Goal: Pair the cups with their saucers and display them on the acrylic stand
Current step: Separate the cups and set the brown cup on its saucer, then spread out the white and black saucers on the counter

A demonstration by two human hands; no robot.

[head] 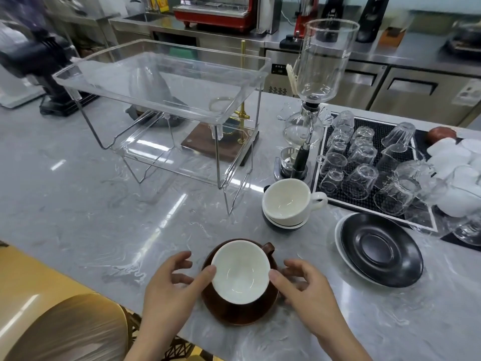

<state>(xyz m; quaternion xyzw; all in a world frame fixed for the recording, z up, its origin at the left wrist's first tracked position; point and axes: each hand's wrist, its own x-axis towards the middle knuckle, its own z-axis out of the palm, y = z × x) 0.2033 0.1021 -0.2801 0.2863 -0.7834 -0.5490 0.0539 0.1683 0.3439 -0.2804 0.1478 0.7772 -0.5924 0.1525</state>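
Observation:
A brown cup (240, 273) with a white inside sits on a brown saucer (234, 312) near the counter's front edge. My left hand (171, 290) holds the saucer's left side, thumb against the cup's rim. My right hand (304, 290) grips the right side the same way. Behind them a white cup (289, 201) is nested in a dark cup (282, 226). To the right a black saucer (381, 248) lies on a white saucer (341, 246). The two-tier acrylic stand (166, 84) stands at the back left with nothing on its shelves.
A glass siphon brewer (312, 100) stands right of the stand. A black mat (374, 168) holds several upturned glasses, with white filters (453, 157) beyond it. A coffee grinder (44, 74) is at the far left. A wooden chair back (67, 332) is below the counter edge.

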